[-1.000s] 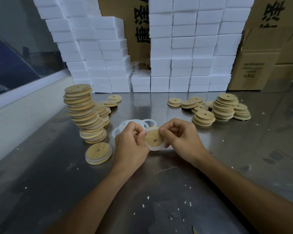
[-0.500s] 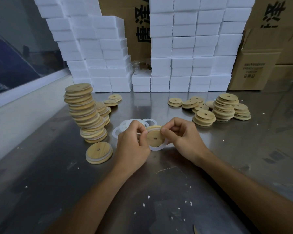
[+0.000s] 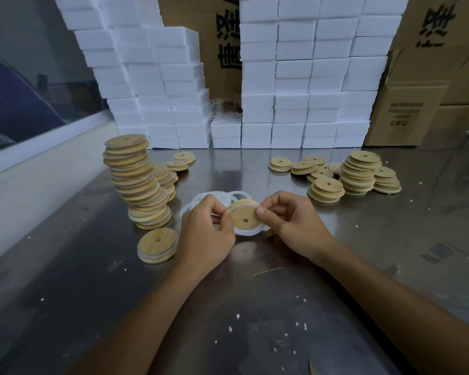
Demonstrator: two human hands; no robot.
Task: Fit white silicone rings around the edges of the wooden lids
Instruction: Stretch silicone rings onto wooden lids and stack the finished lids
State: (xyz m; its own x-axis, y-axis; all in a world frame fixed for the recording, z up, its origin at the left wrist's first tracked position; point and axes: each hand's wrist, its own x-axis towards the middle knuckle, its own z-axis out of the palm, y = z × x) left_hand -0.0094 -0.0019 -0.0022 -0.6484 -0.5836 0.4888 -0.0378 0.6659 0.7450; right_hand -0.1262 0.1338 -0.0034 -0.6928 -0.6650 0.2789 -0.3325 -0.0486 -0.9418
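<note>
The grey steel tabletop (image 3: 255, 320) lay bare nearest the camera, flecked with white crumbs. Above its middle, the left hand (image 3: 205, 236) and the right hand (image 3: 295, 226) each pinched one round wooden lid with a centre hole (image 3: 244, 219) at opposite edges, fingers curled. A white silicone ring (image 3: 245, 232) hung partly round the lid's lower edge. A single ringed wooden lid (image 3: 157, 245) lay flat just left of the left hand. Loose white rings (image 3: 214, 196) lay just behind the hands. A tall leaning stack of ringed lids (image 3: 136, 180) stood at the left; low piles of bare wooden lids (image 3: 358, 171) sat at the right. White foam blocks (image 3: 309, 77) and brown cardboard cartons (image 3: 417, 112) walled the far edge.
</note>
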